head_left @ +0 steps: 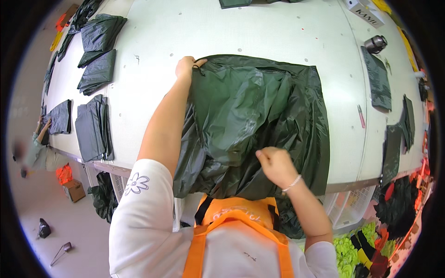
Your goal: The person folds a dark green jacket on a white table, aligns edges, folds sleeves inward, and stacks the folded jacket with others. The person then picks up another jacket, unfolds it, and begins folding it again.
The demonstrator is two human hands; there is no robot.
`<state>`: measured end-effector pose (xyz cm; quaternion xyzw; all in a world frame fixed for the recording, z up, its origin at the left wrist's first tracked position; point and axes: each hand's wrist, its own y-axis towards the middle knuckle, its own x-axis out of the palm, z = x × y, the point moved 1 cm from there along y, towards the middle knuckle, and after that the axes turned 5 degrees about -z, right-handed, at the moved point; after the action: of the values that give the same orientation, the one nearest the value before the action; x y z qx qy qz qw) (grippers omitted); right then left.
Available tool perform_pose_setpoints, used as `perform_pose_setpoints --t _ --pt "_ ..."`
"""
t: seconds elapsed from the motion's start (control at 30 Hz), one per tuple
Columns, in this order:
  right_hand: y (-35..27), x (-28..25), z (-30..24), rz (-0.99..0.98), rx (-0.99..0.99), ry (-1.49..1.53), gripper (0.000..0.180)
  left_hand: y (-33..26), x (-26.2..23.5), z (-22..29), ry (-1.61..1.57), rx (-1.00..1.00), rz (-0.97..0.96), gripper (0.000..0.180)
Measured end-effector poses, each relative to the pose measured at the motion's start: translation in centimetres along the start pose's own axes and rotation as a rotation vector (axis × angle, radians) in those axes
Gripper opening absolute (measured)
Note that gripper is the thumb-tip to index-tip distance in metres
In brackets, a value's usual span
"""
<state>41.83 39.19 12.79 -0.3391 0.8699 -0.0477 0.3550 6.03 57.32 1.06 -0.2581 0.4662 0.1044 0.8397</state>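
Observation:
A dark green rain garment (241, 106) of thin, shiny fabric lies spread on the table in front of me, its near edge hanging over the table's front edge. Its top layer looks lighter green and wrinkled, while the right side is darker. My left hand (187, 67) is closed on the garment's far left corner, where a short black cord (198, 69) sticks out. Over the lower middle of the garment, my right hand (278, 167) has its fingers curled and thumb pressed in; whatever is in them, if anything, is hidden.
Folded dark green garments (95, 127) lie at the table's left, others (378, 78) at the right. A pink-handled tool (361, 116), a dark bottle (375, 44) and a white box (364, 11) are on the right. Another person's hands (45, 127) touch fabric at far left. White crates (347, 204) stand below.

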Motion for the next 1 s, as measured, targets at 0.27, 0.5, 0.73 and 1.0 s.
perform_pose_setpoints --t 0.27,0.5,0.73,1.0 --pt "0.5 5.3 8.5 0.263 0.311 0.447 0.032 -12.0 -5.8 -2.8 -0.175 0.139 0.279 0.028" --pt "6.6 7.3 9.2 0.229 0.200 0.515 0.050 -32.1 1.9 -4.2 -0.150 0.022 -0.468 0.072" --pt "7.9 1.7 1.7 0.393 0.113 1.194 0.034 -31.9 6.0 -0.4 -1.419 -0.155 -0.145 0.014" --pt "3.3 -9.5 1.4 0.415 -0.067 1.075 0.029 -35.1 0.1 2.7 -0.711 -0.001 -0.909 0.052"
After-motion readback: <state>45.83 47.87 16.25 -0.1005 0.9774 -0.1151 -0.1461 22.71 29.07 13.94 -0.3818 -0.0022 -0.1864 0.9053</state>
